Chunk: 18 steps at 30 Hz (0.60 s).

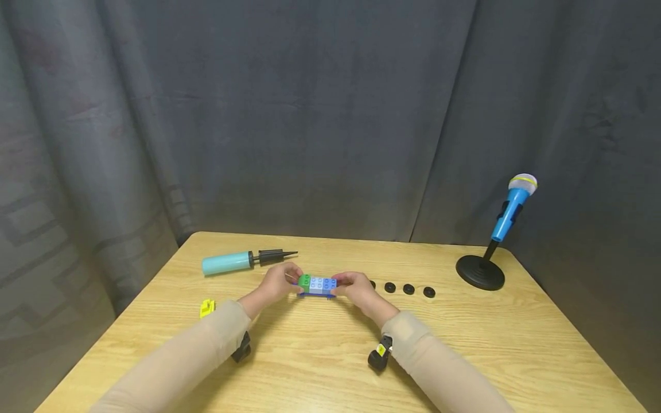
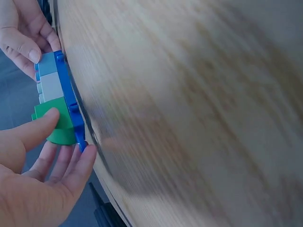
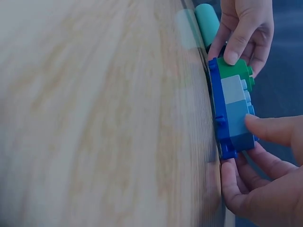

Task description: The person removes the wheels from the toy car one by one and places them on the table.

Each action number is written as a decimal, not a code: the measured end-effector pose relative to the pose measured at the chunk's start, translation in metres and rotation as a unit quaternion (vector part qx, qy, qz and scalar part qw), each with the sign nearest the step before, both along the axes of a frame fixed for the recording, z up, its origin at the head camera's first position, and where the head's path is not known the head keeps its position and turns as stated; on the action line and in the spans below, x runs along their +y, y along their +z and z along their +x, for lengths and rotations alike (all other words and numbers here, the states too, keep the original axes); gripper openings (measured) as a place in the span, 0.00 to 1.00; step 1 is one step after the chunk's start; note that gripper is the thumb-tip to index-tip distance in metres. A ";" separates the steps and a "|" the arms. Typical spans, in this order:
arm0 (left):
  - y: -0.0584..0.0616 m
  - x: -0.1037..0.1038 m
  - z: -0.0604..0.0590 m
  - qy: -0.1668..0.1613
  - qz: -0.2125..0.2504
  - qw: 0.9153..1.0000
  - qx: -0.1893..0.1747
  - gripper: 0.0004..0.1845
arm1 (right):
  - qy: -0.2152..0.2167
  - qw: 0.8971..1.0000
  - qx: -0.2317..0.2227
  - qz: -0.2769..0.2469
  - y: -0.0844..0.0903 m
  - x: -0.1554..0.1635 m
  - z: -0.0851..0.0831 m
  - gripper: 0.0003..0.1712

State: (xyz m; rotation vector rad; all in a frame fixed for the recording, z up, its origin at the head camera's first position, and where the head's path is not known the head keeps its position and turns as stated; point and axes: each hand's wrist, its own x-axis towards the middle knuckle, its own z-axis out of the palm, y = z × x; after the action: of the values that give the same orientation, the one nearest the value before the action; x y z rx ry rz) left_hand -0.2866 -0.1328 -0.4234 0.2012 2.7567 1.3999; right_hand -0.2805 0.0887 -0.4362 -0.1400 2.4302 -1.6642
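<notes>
A dark blue toy car base (image 2: 69,85) with small side stubs carries a row of building bricks: a green brick (image 2: 54,111), a pale brick (image 2: 49,86) and a blue brick (image 3: 239,120). My left hand (image 1: 279,282) pinches the green end, its thumb on the brick's side and its fingers around the far end. At the opposite end my right hand (image 1: 360,291) grips the blue brick between thumb and fingers. The base is held level, close over the table, studs facing up in the head view.
Several black wheels (image 1: 408,289) lie in a row right of my right hand. A yellow brick (image 1: 207,308) sits left, near my left sleeve. Behind are a teal hand pump (image 1: 227,263) and, at the right, a blue microphone (image 1: 511,212) on a black round stand (image 1: 480,272).
</notes>
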 end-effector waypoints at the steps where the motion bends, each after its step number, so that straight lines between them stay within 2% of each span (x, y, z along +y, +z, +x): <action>1: -0.001 0.000 -0.001 0.000 -0.003 1.000 -0.002 0.17 | 0.000 1.000 0.002 0.001 0.000 -0.001 0.000 0.20; 13: -0.006 -0.003 -0.004 0.011 -0.016 1.000 -0.013 0.17 | -0.003 0.999 0.014 0.037 -0.002 -0.008 -0.007 0.20; 18: -0.005 -0.003 -0.007 0.003 -0.019 1.000 -0.007 0.18 | -0.010 0.998 0.014 0.057 0.001 -0.009 -0.009 0.20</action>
State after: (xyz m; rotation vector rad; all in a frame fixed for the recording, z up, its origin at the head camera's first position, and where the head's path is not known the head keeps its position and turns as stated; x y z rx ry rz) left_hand -0.2935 -0.1361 -0.4288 0.1822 2.7714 1.3446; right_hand -0.2896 0.0793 -0.4348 -0.1250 2.5479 -1.5373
